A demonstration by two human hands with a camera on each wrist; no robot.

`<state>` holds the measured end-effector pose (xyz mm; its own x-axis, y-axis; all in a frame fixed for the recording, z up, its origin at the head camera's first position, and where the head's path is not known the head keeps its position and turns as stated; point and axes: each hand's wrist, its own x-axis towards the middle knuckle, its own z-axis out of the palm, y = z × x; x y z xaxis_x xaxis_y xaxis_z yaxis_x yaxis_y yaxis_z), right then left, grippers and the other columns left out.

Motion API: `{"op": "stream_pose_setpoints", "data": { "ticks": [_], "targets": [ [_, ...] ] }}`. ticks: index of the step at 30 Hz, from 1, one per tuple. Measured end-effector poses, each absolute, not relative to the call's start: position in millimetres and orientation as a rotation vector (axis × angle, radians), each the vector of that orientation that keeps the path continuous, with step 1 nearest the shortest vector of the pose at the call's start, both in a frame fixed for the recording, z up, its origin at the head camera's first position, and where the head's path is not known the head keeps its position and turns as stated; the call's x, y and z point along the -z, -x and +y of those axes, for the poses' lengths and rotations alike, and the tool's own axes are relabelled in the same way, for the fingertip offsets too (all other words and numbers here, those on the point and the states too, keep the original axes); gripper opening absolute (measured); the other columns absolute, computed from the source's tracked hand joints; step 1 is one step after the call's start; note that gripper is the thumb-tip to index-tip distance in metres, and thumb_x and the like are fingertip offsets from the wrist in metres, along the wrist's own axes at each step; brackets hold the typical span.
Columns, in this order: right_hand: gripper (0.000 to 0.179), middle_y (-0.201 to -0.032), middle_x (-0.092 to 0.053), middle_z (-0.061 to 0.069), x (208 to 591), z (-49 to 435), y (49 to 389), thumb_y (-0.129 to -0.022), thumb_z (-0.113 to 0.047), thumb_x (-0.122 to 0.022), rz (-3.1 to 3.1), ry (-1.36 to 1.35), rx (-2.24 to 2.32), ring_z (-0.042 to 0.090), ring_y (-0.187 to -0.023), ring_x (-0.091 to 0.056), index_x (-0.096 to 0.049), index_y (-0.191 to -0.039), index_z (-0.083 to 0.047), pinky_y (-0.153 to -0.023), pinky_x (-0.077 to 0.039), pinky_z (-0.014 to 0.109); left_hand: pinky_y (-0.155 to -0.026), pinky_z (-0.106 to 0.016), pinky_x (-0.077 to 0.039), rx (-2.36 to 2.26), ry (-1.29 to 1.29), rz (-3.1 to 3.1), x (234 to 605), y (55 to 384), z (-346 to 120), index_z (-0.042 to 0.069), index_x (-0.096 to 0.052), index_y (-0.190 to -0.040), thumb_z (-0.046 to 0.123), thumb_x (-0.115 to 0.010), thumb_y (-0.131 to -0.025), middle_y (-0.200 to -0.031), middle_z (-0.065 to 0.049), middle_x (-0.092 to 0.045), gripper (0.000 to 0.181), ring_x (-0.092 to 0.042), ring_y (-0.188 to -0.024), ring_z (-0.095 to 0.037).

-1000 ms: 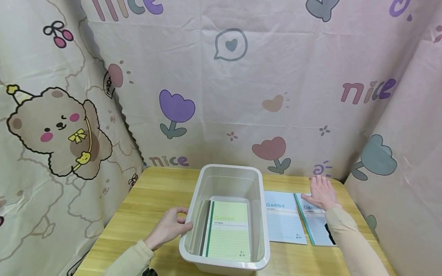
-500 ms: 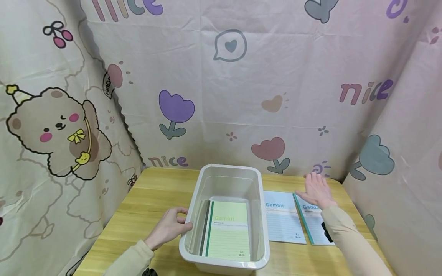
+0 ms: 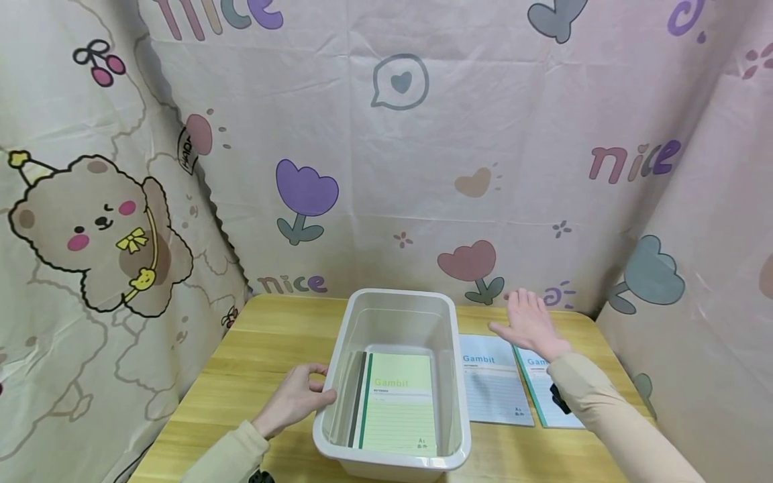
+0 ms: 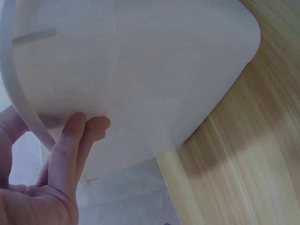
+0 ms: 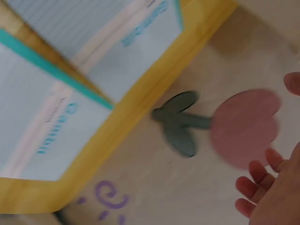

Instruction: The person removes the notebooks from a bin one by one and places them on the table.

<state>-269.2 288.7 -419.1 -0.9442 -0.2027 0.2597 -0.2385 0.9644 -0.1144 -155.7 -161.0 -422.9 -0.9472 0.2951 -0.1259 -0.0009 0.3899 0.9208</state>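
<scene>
My left hand [image 3: 296, 397] grips the left rim of a pale plastic bin [image 3: 459, 396]. In the left wrist view its fingers lie against the bin's outer wall [image 4: 164, 70], while the thumb is behind the rim. Inside the bin lies a green notebook [image 3: 398, 419], with a dark spine edge showing at its left. My right hand [image 3: 530, 323], fingers extended and holding nothing, is raised above two blue notebooks. The left blue notebook [image 3: 498, 396] sits beside the bin; the right blue notebook [image 3: 551, 402], with a teal spine, is partly hidden by the hand and sleeve.
Everything stands on a wooden table [image 3: 290, 322]. A printed cloth [image 3: 392, 168] hangs behind the table's back edge and along both sides. A dark cable [image 3: 134, 463] runs near the table's left edge.
My right hand has moved left, from over the right blue notebook toward the left one. My left hand, the bin and the notebooks stay in place.
</scene>
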Motion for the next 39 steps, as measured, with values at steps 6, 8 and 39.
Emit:
{"op": "stream_pose_setpoints", "data": {
  "ticks": [6,8,39],
  "targets": [
    [0.074,-0.114,-0.053,0.023,397,259,260,-0.085,-0.048,-0.065,-2.863,-0.39,-0.206,0.039,-0.109,-0.048,-0.049,-0.128,0.011,-0.091,-0.041,0.053,-0.073,-0.044,-0.064,-1.564,-0.249,2.395,423,155,-161,-0.021,-0.046,-0.127,0.004,-0.066,-0.085,-0.098,-0.033,-0.073,0.053,-0.076,-0.085,-0.035],
    [0.073,-0.112,-0.053,0.022,390,249,257,-0.085,-0.048,-0.066,-2.866,-0.414,-0.2,0.038,-0.108,-0.047,-0.049,-0.127,0.01,-0.09,-0.041,0.052,-0.073,-0.044,-0.064,-1.561,-0.247,2.398,423,155,-161,-0.02,-0.046,-0.127,0.004,-0.066,-0.084,-0.098,-0.033,-0.073,0.052,-0.076,-0.084,-0.034],
    [0.07,-0.11,-0.051,0.013,351,97,246,-0.085,-0.055,-0.063,-2.946,-0.717,-0.108,0.028,-0.101,-0.046,-0.05,-0.126,0.0,-0.088,-0.041,0.038,-0.072,-0.041,-0.064,-1.536,-0.261,2.434,424,157,-160,-0.02,-0.049,-0.124,0.004,-0.067,-0.082,-0.092,-0.028,-0.076,0.052,-0.077,-0.082,-0.031]
  ]
}}
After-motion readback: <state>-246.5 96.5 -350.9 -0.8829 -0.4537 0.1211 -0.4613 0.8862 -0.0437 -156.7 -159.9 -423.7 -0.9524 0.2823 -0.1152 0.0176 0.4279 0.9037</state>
